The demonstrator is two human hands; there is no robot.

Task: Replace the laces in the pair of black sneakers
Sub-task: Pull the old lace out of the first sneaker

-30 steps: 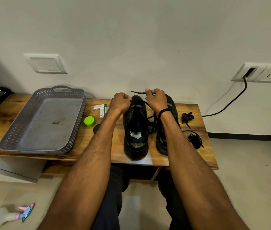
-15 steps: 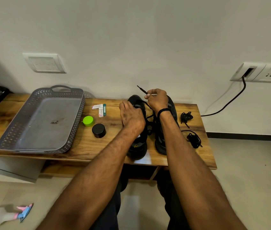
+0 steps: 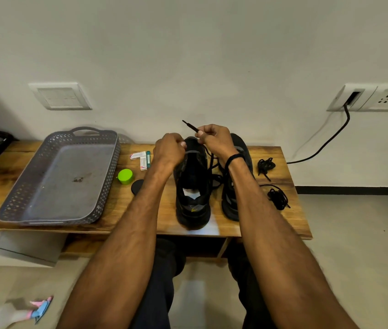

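Two black sneakers (image 3: 191, 184) stand side by side on the wooden bench (image 3: 283, 217). Above the left one's far end, the right hand (image 3: 216, 141) pinches a black lace (image 3: 190, 125) near its tip. The left hand (image 3: 168, 150) curls just beside it, its grasp hidden. Loose lace bundles (image 3: 266, 165) lie right.

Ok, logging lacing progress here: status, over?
Right hand pinches tip of black lace. Left hand grips far end of left-hand black sneaker. Two bundled black laces lie right of the shoes, clear of the work.
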